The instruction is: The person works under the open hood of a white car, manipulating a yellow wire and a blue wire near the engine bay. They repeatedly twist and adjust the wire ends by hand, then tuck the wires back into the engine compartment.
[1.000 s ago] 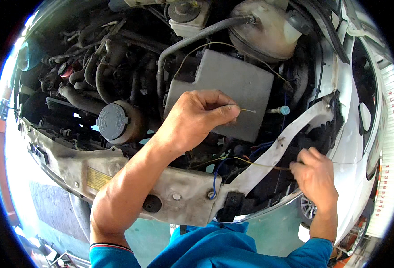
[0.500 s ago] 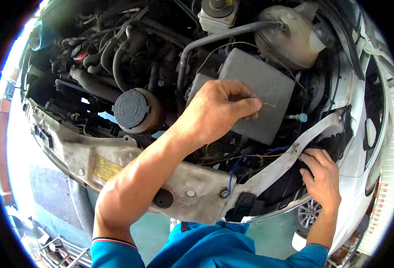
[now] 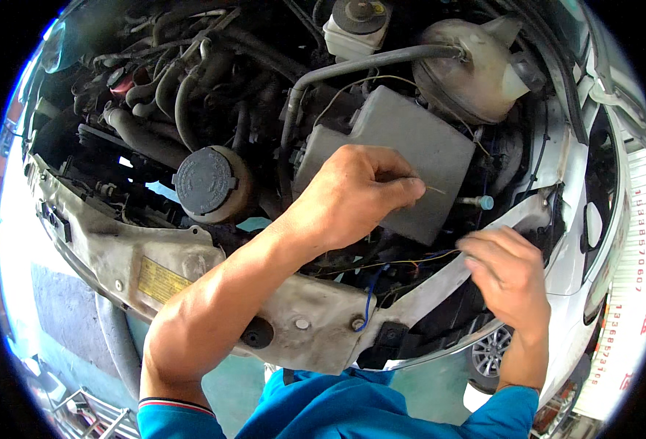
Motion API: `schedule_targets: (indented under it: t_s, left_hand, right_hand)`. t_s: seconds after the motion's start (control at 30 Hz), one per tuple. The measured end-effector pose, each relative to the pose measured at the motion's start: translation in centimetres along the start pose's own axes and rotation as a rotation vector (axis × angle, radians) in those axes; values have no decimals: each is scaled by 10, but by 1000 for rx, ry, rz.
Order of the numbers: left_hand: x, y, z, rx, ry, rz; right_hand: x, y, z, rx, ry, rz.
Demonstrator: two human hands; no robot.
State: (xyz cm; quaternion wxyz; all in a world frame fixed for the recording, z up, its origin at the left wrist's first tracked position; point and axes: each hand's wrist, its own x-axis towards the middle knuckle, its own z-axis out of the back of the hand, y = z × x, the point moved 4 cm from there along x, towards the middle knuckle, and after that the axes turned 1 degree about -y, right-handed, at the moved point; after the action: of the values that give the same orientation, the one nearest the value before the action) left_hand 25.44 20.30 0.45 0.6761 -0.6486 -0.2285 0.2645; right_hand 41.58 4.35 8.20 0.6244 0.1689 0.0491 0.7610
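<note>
Thumb and fingers of my left hand are pinched on a thin wire, whose short pale end sticks out past the fingertips. This hand is held over a grey box cover. Lower right, my right hand, slightly blurred, has its fingers drawn in at the end of a thin yellow wire. That wire runs left across the engine bay, below my left wrist. A blue wire loops down to a bolt on the pale front panel.
A black-capped reservoir stands left of my forearm. Behind are a white-based reservoir, a yellowed tank and a bent hose. A white diagonal brace passes under my right hand. Beside the cover is a blue-tipped fitting.
My right hand has moved left and slightly up, the yellow wire's end moving with it. My left hand keeps its pinch over the cover. The whole view has shifted slightly.
</note>
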Motion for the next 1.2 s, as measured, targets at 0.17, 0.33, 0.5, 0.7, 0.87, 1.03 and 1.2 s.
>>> schedule_targets:
  t_s: [0.17,0.33,0.5,0.7,0.87,1.03,1.2]
  left_hand:
    - [0,-4,3,53,-10,-22]
    - [-1,-3,4,6,-23,-26]
    - [0,-5,4,35,-5,-29]
    - [0,1,2,39,-3,14]
    - [2,9,-3,-11,33,36]
    - [-3,19,-19,233,174,-64]
    - [-5,14,-25,392,333,78]
  right_hand:
    - [22,-15,-43,-134,410,-145]
    - [28,-21,-51,-258,587,-164]
    - [28,-27,-50,-174,656,-182]
    - [31,-30,-52,35,631,-218]
    - [26,-33,-53,197,490,-229]
    - [23,-32,-50,210,390,-234]
    - [21,-33,-50,234,361,-245]
